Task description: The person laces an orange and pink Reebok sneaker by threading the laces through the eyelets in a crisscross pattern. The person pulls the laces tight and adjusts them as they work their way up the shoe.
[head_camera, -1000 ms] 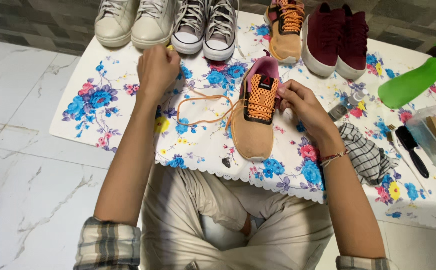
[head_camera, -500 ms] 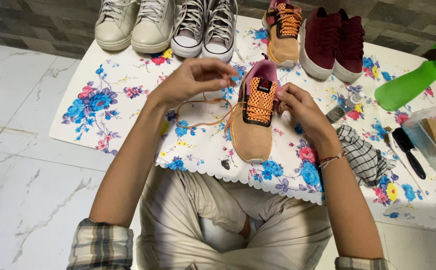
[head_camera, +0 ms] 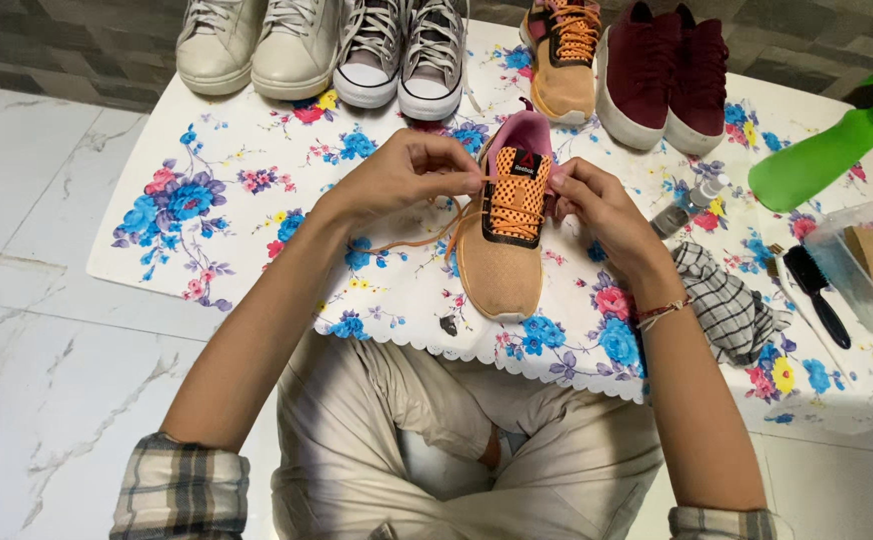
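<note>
The landmark is the tan running shoe [head_camera: 502, 240] with orange laces, lying toe toward the person on the floral mat [head_camera: 257, 230]. Far to its upper left stand a pair of cream sneakers [head_camera: 257, 45], and just right of those, still up and left of the shoe, a pair of grey canvas sneakers [head_camera: 402, 50]. The left hand [head_camera: 402, 175] sits at the shoe's left side near the collar, fingers drawn together and pinching the orange lace [head_camera: 427, 238], whose loose length trails across the mat to the shoe's left. The right hand [head_camera: 592, 205] is against the shoe's right side by the pink collar, fingers curled and pressed at the upper eyelets; what it pinches cannot be made out. Directly above the shoe stands its matching tan shoe [head_camera: 562, 50], and up to the right a pair of maroon sneakers [head_camera: 667, 70]. To the shoe's right lie a checked cloth [head_camera: 727, 305], then a black brush [head_camera: 817, 295], a clear plastic box [head_camera: 867, 270], and above them a green spray bottle [head_camera: 827, 150].
</note>
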